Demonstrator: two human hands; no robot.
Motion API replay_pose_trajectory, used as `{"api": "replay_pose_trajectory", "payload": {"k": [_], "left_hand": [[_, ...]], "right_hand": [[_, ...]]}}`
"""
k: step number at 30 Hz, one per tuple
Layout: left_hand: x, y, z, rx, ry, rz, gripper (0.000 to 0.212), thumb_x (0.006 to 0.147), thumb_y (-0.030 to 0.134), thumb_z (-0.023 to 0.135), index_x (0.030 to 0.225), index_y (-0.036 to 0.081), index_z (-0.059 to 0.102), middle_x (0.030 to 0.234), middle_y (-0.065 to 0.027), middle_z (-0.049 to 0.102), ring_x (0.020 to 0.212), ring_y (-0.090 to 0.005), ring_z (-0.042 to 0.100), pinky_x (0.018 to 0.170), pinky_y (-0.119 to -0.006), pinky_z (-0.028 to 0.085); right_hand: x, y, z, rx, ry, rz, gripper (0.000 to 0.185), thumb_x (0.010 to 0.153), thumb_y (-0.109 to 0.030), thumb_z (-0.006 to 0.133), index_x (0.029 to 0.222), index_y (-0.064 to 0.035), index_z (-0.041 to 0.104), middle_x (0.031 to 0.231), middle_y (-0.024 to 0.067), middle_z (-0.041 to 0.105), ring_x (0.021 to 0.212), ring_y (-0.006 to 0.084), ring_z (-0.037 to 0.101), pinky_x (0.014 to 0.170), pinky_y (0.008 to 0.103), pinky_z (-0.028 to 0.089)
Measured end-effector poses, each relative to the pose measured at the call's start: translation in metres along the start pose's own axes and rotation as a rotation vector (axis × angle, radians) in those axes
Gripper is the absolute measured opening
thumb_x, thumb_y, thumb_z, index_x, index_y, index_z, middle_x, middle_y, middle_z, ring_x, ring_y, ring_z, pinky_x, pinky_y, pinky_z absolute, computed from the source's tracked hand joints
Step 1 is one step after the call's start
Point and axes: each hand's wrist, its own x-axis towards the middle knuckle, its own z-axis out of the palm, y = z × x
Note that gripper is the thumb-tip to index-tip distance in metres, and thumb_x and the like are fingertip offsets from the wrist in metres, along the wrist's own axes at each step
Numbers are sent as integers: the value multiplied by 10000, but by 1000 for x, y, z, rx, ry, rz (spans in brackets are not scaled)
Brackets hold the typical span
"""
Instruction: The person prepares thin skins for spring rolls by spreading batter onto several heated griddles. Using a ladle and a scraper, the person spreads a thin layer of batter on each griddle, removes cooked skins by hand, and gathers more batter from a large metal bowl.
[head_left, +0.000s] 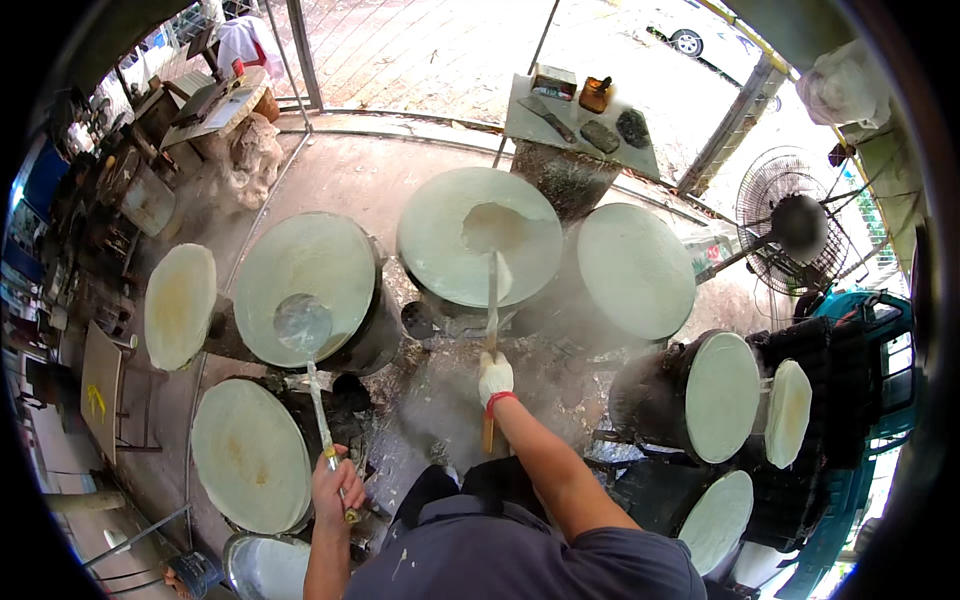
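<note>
In my left hand (337, 487) is the handle of a long metal ladle (319, 405). Its round bowl lies over the pale batter layer (307, 251) on the left drum-shaped stove (386, 330). My right hand (496, 377) wears a white glove with a red band at the wrist and grips a long flat spatula (492, 307). The spatula's blade reaches onto the middle round griddle's pale sheet (442, 225), with white batter stuck along one side. Near the blade's tip is a brownish, uneven patch (495, 227). Steam blurs the area around my right hand.
More batter-coated round griddles stand around me, at right (636, 270) and lower left (251, 457). A pale round sheet (180, 307) stands out at far left. A side table (536, 135) carries a knife and stones. A pedestal fan (799, 225) is at right; a metal-rimmed basin (266, 566) sits lower left.
</note>
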Motion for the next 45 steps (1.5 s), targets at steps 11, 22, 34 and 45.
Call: {"api": "replay_pose_trajectory", "payload": {"k": [11,22,34,45], "left_hand": [[33,-54,109,16,14,8,228,906,196,481,1098,80,440,649,6,361,404,-64,316,367,-212,326],[70,-106,207,-89,-47,-18,257,833,153,582,1047,68,467,778,-31,453,545,-114,431,419,-237,369],[90,-94,215,-160,-37,-66,239,826,111,559,1036,53,460,774,-39,450,548,-120,419,443,-242,362],[91,-72,168,-226,-55,-124,237,830,97,541,1046,37,464,759,-49,454,546,-126,420,444,-242,363]], "right_hand": [[61,-47,-128,84,-282,-5,235,854,-234,530,944,-19,566,632,21,522,506,107,450,476,286,377],[151,-92,-176,-404,-347,-218,326,859,-302,495,953,2,563,873,261,595,841,428,565,701,440,453],[203,-126,-157,-613,-189,-135,403,871,-310,455,1201,-79,473,942,264,598,886,413,578,765,482,448],[148,-70,-129,312,15,-72,422,875,-156,459,1282,-41,459,1244,136,533,1145,213,503,964,272,348]]}}
